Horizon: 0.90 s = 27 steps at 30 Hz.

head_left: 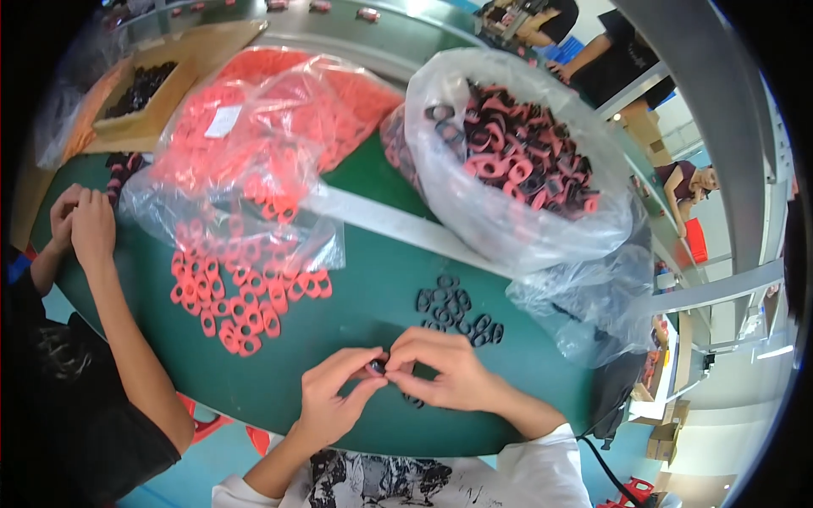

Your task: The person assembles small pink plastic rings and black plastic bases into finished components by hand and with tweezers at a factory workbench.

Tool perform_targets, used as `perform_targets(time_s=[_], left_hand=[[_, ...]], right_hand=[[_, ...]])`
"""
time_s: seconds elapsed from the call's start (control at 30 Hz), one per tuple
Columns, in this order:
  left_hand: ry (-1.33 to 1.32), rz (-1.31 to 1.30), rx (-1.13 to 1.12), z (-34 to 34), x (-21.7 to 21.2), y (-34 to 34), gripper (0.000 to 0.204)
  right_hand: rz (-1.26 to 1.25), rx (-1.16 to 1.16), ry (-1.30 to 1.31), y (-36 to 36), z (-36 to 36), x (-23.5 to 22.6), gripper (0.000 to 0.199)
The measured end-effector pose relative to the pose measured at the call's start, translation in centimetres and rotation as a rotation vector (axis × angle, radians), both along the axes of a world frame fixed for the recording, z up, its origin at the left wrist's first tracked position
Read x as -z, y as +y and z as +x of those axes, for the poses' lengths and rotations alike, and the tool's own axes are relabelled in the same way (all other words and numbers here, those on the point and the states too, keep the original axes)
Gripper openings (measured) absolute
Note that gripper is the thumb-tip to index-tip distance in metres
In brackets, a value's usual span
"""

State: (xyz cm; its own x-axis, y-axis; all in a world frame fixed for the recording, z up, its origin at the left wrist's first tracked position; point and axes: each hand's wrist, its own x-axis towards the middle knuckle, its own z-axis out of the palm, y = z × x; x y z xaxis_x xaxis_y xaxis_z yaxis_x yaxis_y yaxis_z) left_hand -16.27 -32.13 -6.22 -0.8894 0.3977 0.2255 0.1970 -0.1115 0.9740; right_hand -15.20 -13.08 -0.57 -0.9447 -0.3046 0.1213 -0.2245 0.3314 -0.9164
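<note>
Near the front edge of the green table, my left hand (329, 396) pinches a small black-and-pink part (377, 367) between thumb and fingertips. My right hand (445, 370) meets it from the other side, its thumb and forefinger closed on the same part. The fingertips hide most of its shape. Just beyond my right hand is a loose group of black oval rings (446, 298), and a few more dark ones show under that hand. Further left, many flat pink oval rings (241, 309) spread out from the mouth of a clear plastic bag.
The clear bag (279, 110) bulges with pink rings. Right of it stands a large plastic bag (432, 161) of joined black-and-pink parts. A pale strip (406, 222) crosses the green table (364, 305). At left, a co-worker's hands (85, 222) handle dark parts near a cardboard box (161, 114).
</note>
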Motion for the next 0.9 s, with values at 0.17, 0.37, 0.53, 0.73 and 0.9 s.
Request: perform_targets(time_s=[0.17,0.37,0.53,0.73,0.9], left_hand=[[0.03,-0.075,0.014,-0.5,-0.3,-0.1,0.035],[0.136,-0.184,-0.004,-0.7,-0.7,-0.2,0.036],[0.215,-0.223,-0.041,-0.9,-1.1,0.1,0.038],[0.321,-0.259,-0.084,-0.7,-1.2,0.0,0.038],[0.374,-0.262,-0.077,-1.0,-1.5,-0.1,0.037]], right_hand=[[0.031,-0.024,0.022,0.2,0.0,0.9,0.016],[0.137,-0.008,0.027,0.1,-0.3,0.6,0.015],[0.161,0.066,0.043,-0.4,0.0,0.8,0.015],[0.167,0.083,0.169,-0.6,0.2,1.0,0.014],[0.142,0.069,0.217,-0.8,0.1,1.3,0.017]])
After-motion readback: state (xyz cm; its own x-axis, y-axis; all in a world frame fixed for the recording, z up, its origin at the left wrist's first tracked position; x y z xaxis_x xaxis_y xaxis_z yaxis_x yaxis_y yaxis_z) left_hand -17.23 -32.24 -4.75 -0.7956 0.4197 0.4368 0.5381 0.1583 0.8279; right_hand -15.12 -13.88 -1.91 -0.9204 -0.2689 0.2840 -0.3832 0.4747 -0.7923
